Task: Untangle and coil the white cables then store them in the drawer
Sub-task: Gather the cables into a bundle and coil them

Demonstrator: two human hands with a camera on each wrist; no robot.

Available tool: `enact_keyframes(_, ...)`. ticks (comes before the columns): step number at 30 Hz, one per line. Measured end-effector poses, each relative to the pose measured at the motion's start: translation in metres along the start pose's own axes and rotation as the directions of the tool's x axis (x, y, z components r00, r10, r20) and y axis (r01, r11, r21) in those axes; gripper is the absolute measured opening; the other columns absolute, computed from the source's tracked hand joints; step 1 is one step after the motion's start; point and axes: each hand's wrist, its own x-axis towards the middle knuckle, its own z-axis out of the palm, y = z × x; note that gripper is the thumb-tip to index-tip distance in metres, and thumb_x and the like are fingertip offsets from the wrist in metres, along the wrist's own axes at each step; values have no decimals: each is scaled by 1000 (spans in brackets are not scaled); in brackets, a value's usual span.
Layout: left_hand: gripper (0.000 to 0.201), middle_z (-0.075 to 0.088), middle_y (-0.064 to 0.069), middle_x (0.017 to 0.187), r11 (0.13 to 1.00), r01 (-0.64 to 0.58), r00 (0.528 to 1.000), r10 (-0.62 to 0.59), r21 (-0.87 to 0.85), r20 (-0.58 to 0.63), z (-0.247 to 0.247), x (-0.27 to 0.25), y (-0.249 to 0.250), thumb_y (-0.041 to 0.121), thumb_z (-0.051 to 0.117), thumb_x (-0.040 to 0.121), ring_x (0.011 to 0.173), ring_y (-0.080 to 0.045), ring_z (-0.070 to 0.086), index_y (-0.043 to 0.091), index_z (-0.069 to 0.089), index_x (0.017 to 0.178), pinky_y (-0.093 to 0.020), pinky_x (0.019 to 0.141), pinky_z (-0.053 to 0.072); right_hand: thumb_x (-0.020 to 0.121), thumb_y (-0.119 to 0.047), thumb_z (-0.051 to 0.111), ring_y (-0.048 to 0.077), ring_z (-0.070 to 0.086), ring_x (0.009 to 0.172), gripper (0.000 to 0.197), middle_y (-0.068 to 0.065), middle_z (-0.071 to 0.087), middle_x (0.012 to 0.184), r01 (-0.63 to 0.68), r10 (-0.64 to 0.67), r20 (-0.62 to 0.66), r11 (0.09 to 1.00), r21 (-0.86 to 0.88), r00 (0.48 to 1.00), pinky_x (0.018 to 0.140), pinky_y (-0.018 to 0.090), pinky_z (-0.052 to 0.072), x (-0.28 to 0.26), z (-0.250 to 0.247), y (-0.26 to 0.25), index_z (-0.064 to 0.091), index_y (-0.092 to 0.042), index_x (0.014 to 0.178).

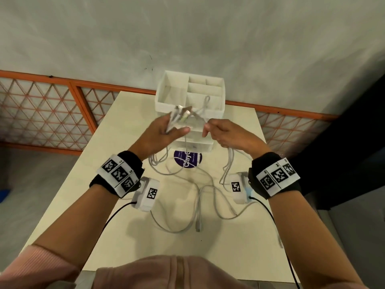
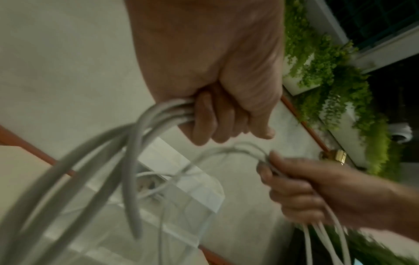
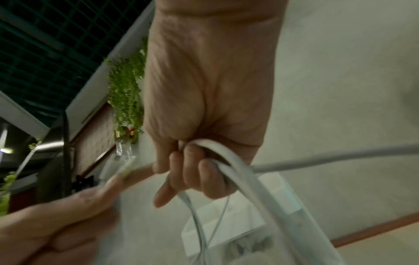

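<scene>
Both hands are raised over the table in front of the white drawer organiser point(image 1: 166, 94). My left hand point(image 1: 166, 130) grips a bundle of white cable ends point(image 1: 181, 114) whose plugs stick up past the fingers; the left wrist view shows its fingers point(image 2: 217, 122) curled round several strands point(image 2: 140, 129). My right hand point(image 1: 223, 132) holds other white strands point(image 3: 240, 172) in curled fingers point(image 3: 204, 172). A thin cable runs between the two hands. More loops of the white cables point(image 1: 200, 197) hang down and lie tangled on the table.
The beige table point(image 1: 104, 215) carries a purple round sticker point(image 1: 195, 161) in front of the organiser's lower drawers point(image 1: 200, 142). Black leads point(image 1: 116, 213) run from the wrist cameras. An orange-framed lattice point(image 1: 45, 113) and a grey wall stand behind.
</scene>
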Motion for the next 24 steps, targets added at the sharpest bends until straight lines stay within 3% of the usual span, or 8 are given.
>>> enact_keyframes(3, 34, 55, 22, 63, 998, 36, 991, -30, -44, 128, 18, 0, 8, 19, 40, 100, 51, 8, 48, 17, 45, 133, -2, 53, 39, 99, -32, 42, 5, 33, 47, 33, -6, 35, 59, 30, -38, 110, 997, 69, 993, 48, 20, 32, -5, 7, -12, 61, -6, 94)
enact_keyframes(5, 27, 64, 6, 66, 992, 59, 995, -49, -110, 92, 24, -3, 8, 22, 35, 101, 61, -4, 52, 18, 49, 124, -20, 54, 49, 99, -32, 43, 9, 33, 49, 35, -5, 35, 59, 37, -52, 137, 994, 105, 989, 49, 22, 32, -12, 5, -13, 63, -4, 96)
enact_keyframes(6, 32, 63, 1, 85, 992, 28, 998, -20, -124, 62, 26, -4, 9, 23, 35, 101, 109, -2, 45, 20, 46, 131, -30, 66, 49, 99, -32, 43, 9, 33, 49, 34, -5, 34, 58, 31, -48, 149, 993, 118, 988, 49, 21, 32, -14, 3, -12, 64, -5, 97)
enact_keyframes(7, 37, 59, 1, 90, 991, -16, 1000, 19, -133, 23, 28, -4, 7, 23, 36, 101, 93, -35, 34, 21, 41, 137, -33, 76, 47, 99, -32, 44, 9, 32, 49, 34, -5, 34, 58, 18, -38, 155, 992, 125, 987, 49, 21, 32, -17, 2, -10, 65, -6, 97)
enact_keyframes(10, 38, 59, 19, 81, 982, -127, 992, 124, -139, -32, 33, 3, -2, 26, 40, 99, 86, -9, 58, 32, 39, 137, -22, 88, 42, 99, -29, 44, 9, 27, 48, 32, -4, 32, 58, -25, 4, 141, 989, 148, 990, 49, 23, 27, -18, 3, -4, 64, -4, 98)
enact_keyframes(13, 23, 58, 7, 76, 994, -99, 987, 103, -39, 126, 42, 6, -11, 40, 41, 96, 73, -17, 55, 47, 53, 114, -33, 74, 45, 99, -26, 44, 8, 23, 47, 31, -5, 28, 55, -26, -3, 174, 986, 165, 985, 46, 22, 22, -17, 7, -2, 63, -1, 98)
enact_keyframes(18, 29, 66, 2, 87, 991, 20, 975, -50, 135, 218, 40, 0, -16, 42, 35, 98, 74, -8, 56, 27, 54, 114, -32, 75, 44, 97, -26, 49, 9, 28, 51, 25, -4, 35, 60, -38, 13, 230, 994, 103, 973, 49, 19, 26, -18, 10, 10, 67, -10, 103)
enact_keyframes(24, 36, 51, 5, 55, 956, 29, 994, 2, 291, -106, 14, 3, -13, 31, 40, 99, 40, -4, 44, 8, 50, 125, -10, 44, 36, 94, -16, 56, 8, 46, 54, 11, -9, 50, 57, -58, 51, 111, 997, 55, 992, 62, 14, 42, -25, -3, 40, 63, -9, 97)
